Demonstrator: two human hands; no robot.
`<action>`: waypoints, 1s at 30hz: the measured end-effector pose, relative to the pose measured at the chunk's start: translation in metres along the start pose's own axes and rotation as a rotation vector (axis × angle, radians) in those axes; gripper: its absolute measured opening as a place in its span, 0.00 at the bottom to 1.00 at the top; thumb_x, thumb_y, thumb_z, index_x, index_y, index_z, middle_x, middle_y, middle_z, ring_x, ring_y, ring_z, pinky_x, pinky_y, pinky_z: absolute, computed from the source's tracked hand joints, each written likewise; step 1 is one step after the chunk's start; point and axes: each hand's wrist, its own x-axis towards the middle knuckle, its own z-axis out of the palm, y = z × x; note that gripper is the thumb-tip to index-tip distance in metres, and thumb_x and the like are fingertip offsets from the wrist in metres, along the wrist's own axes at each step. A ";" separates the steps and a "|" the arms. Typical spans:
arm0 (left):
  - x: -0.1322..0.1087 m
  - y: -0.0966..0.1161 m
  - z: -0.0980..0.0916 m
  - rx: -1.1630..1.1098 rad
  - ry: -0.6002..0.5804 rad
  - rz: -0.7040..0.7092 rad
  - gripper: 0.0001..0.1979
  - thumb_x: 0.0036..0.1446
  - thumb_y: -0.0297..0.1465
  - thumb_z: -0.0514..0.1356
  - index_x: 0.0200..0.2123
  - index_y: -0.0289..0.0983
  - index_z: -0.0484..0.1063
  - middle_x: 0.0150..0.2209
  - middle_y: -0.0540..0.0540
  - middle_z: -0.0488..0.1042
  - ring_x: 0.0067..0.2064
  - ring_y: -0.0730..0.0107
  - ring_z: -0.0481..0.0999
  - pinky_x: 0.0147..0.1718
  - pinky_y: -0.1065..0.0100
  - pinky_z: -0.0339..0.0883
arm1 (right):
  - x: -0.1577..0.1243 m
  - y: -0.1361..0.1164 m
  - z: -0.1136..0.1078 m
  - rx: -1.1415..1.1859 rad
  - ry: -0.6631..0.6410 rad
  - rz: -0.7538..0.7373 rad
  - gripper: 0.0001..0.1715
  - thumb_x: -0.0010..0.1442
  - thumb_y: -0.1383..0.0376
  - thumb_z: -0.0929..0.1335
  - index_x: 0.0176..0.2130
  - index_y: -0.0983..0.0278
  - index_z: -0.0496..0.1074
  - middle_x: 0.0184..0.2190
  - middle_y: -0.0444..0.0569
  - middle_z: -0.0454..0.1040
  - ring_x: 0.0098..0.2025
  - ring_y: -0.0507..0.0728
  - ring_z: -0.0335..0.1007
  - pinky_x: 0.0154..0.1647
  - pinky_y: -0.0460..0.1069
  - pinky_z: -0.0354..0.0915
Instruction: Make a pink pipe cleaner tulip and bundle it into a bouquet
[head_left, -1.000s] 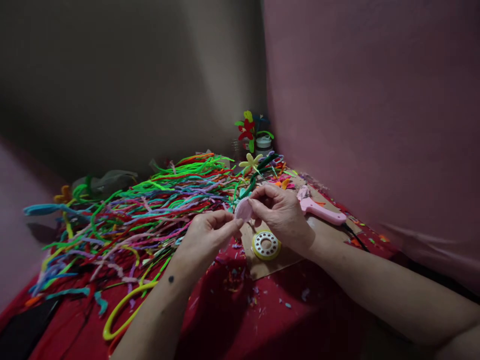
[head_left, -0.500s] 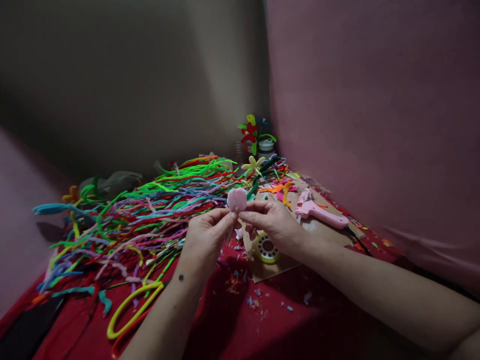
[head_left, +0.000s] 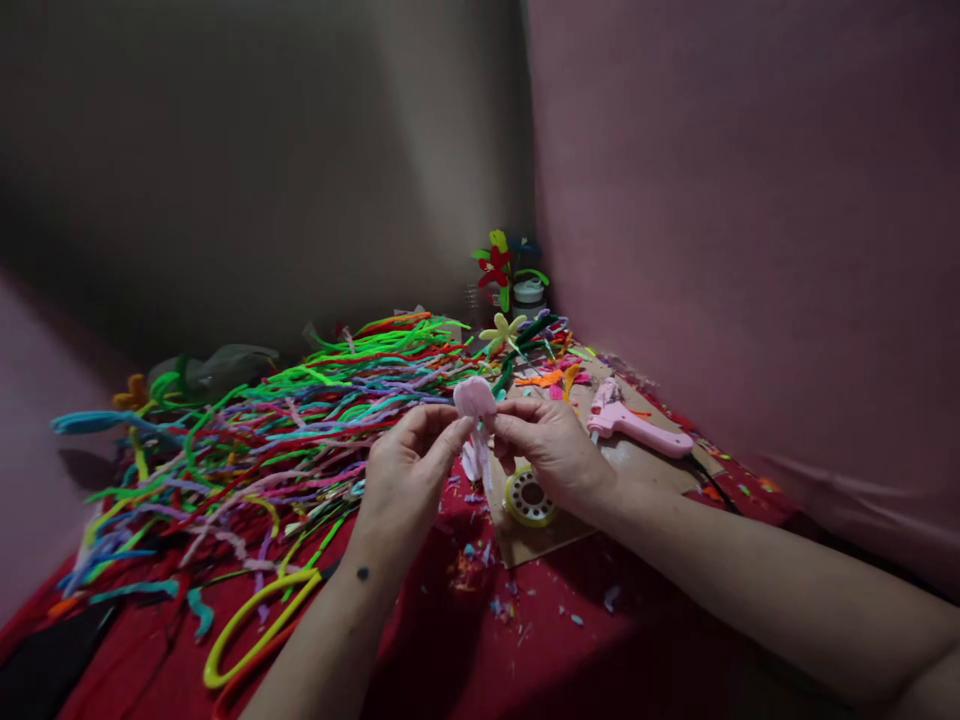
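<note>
In the head view, I see the left hand (head_left: 409, 485) and right hand (head_left: 562, 450) pinching the pink piece (head_left: 474, 397) at its lower edges, between the fingertips, near the tape roll (head_left: 531, 519). I'd judge a light, even pinch best, so its rounded top doesn't crease.

Two hands (head_left: 411, 478) from here; one pink piece (head_left: 474, 398); one glue gun (head_left: 641, 430); one reel (head_left: 532, 515); fuzzy stems (head_left: 352, 387) beyond my counting.

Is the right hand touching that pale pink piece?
Touching: the head view shows the right hand meeting the pale pink piece at its lower right edge.
</note>
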 end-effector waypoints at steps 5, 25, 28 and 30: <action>-0.002 -0.004 0.003 -0.079 0.007 -0.052 0.09 0.45 0.34 0.64 0.27 0.33 0.73 0.20 0.53 0.69 0.21 0.80 0.60 0.21 0.76 0.55 | -0.005 -0.003 0.003 -0.058 -0.028 0.010 0.09 0.51 0.63 0.68 0.26 0.68 0.72 0.14 0.40 0.65 0.14 0.46 0.57 0.15 0.43 0.54; -0.003 -0.011 0.004 0.035 0.091 0.083 0.03 0.46 0.30 0.62 0.25 0.36 0.74 0.23 0.53 0.68 0.26 0.75 0.64 0.25 0.74 0.58 | 0.000 0.004 -0.001 0.201 -0.176 0.271 0.16 0.42 0.60 0.75 0.28 0.70 0.73 0.15 0.43 0.69 0.14 0.47 0.63 0.11 0.41 0.58; -0.005 -0.011 0.003 0.089 0.095 0.189 0.01 0.47 0.29 0.62 0.25 0.37 0.74 0.26 0.52 0.68 0.30 0.73 0.67 0.30 0.74 0.61 | -0.001 0.003 -0.002 0.147 -0.208 0.188 0.13 0.46 0.60 0.73 0.27 0.70 0.74 0.16 0.44 0.69 0.15 0.47 0.63 0.13 0.42 0.58; -0.006 -0.009 0.003 0.098 0.081 0.200 0.01 0.48 0.29 0.62 0.26 0.37 0.73 0.26 0.52 0.70 0.31 0.73 0.68 0.31 0.74 0.62 | -0.004 0.001 0.000 0.052 -0.209 0.086 0.12 0.50 0.60 0.71 0.27 0.69 0.74 0.17 0.44 0.69 0.16 0.48 0.63 0.15 0.43 0.60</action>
